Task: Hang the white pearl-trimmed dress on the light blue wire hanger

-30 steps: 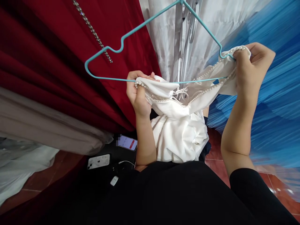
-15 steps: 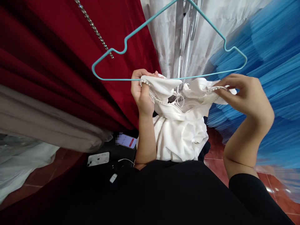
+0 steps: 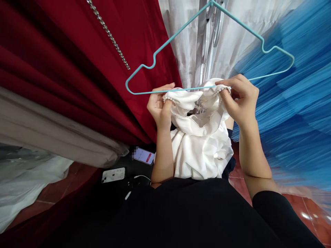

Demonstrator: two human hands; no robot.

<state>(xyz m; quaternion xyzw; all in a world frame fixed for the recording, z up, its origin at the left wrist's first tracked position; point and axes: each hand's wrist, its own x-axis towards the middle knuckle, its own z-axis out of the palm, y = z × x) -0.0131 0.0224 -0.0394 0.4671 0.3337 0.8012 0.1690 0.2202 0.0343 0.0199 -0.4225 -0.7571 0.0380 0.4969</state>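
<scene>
A white dress [image 3: 200, 146] with a pearl-beaded neckline lies bunched over my lap, its top raised in front of me. My left hand [image 3: 161, 106] pinches the beaded edge on the left, thumb over the pearls. On the other side my right hand [image 3: 240, 98] grips the opposite beaded edge between thumb and fingers. A light blue hanger [image 3: 181, 31] hangs above, its bottom bar running across the top of the dress and close to both hands. Whether fabric is folded over the bar is hard to make out. The hanger's hook is out of view.
Red drapery [image 3: 139, 38] with a beaded strand [image 3: 111, 36] hangs at the left, blue tulle [image 3: 287, 103] at the right. White fabric [image 3: 178, 44] and metal poles [image 3: 207, 44] are behind. A white phone [image 3: 113, 175] and a lit phone [image 3: 144, 155] lie on a black surface.
My right hand has moved left and inward, bringing its beaded edge up to the hanger's bar. The hanger appears shifted right and slightly lower. My left hand keeps its grip.
</scene>
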